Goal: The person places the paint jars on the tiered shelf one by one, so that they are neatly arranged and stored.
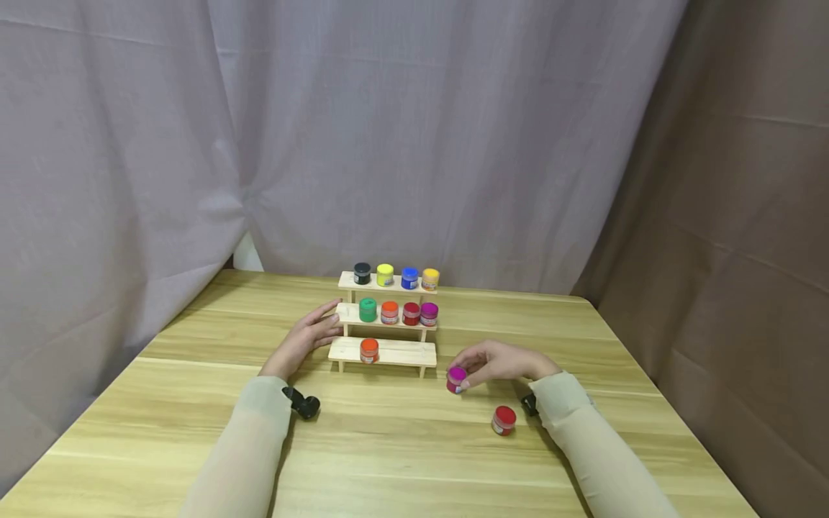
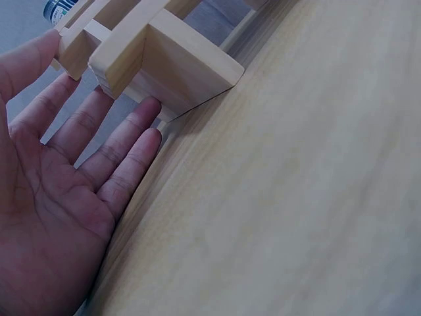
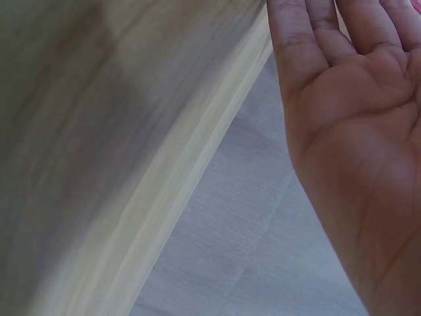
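A three-tier wooden rack stands on the table with small paint jars on its steps. My left hand lies along the rack's left side, fingers extended. In the left wrist view the fingertips are right at the wooden end pieces. To the right of the lowest step, my right hand pinches a jar with a magenta lid between thumb and fingers. The right wrist view shows the palm, with most of the jar out of frame. One orange-red jar sits on the lowest step.
A red jar stands on the table below my right hand. The middle step carries green, orange, dark red and magenta jars. On the top step are black, yellow, blue and orange-yellow ones. Grey curtains hang behind the table.
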